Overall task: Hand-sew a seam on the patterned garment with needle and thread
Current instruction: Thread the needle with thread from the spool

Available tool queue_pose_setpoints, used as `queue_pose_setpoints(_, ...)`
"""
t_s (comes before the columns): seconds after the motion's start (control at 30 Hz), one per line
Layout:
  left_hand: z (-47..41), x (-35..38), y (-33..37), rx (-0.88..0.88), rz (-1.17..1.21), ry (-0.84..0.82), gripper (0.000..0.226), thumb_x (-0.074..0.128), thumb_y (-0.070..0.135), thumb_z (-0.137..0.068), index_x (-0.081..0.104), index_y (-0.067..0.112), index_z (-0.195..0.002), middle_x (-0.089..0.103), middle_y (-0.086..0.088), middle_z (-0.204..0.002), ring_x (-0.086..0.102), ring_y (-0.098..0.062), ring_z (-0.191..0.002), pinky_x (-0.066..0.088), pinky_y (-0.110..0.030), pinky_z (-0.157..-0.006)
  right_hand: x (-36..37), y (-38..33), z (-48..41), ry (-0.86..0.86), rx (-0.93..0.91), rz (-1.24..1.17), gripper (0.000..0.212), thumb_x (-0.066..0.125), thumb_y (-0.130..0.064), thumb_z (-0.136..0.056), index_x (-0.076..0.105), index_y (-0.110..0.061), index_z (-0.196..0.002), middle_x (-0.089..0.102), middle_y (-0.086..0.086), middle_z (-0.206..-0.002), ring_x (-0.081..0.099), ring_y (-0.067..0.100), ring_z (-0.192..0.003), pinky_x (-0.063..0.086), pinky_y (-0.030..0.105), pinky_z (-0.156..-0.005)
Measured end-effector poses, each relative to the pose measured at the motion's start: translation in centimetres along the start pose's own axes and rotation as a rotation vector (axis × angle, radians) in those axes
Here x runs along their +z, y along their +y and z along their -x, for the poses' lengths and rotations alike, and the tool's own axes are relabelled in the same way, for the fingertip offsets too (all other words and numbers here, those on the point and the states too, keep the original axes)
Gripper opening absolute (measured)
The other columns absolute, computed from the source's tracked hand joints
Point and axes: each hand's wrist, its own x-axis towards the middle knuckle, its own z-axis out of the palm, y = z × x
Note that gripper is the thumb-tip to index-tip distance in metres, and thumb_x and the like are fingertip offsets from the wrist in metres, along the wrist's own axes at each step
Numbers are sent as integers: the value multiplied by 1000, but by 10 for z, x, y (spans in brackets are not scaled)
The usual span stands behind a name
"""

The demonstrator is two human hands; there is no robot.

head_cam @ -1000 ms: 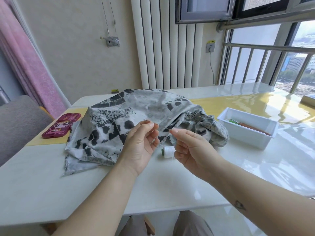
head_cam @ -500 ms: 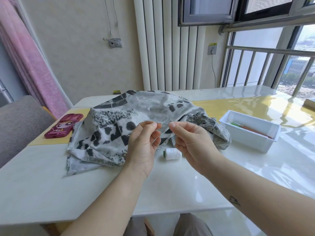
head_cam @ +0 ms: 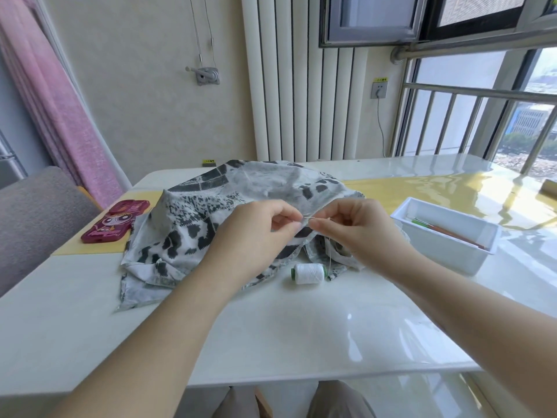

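Garment [head_cam: 211,212] lies bunched just beyond left hand [head_cam: 256,236], pinching needle [head_cam: 309,219], and right hand [head_cam: 358,233], pinching thread [head_cam: 330,251], fingertips nearly touching.

Red phone case [head_cam: 116,222], white tray [head_cam: 437,250], pink curtain [head_cam: 60,116]

**Legible text: none.** A small yellow label [head_cam: 209,161] lies at the far edge of the table [head_cam: 271,342]. Its dark marks are too small to read. A yellow sticker [head_cam: 380,80] sits on the wall just above the socket [head_cam: 378,91], beyond the table's far edge. Its dark characters are also too small to make out. The red phone case [head_cam: 116,224] near the table's left edge carries a cartoon figure, and any writing on it cannot be told.
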Motion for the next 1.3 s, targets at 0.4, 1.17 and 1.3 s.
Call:
queue_pose_setpoints(0.4, 11, -1, 0, -84, 197, -124, 4, 68, 27, -87, 71, 30, -85, 70, 11, -78, 64, 0, -72, 48, -13, -64, 6, -6, 8, -49, 9, -31, 15, 72, -18, -82, 69, -6, -76, 34, -13, -40, 24, 4, -36, 21, 13, -39)
queue_pose_setpoints(1.17, 30, 15, 2, -185, 798, 3, 14, 65, 34, -74, 75, 34, -84, 73, 11, -85, 63, -2, -79, 48, -20, -84, 3, -18, 23, -93, 21, -28, 14, 71, -18, -83, 72, -15, -70, 47, 3, -53, 31, 11, -46, 25, 15, -42)
queue_pose_setpoints(1.3, 26, 17, 6, -149, 750, 7, 6, 66, 26, -81, 71, 25, -85, 71, 11, -77, 61, 1, -70, 48, -13, -73, 2, -23, 23, -111, -12, 32, 13, 70, -20, -84, 72, -15, -72, 41, -8, -44, 27, 9, -43, 23, 14, -42)
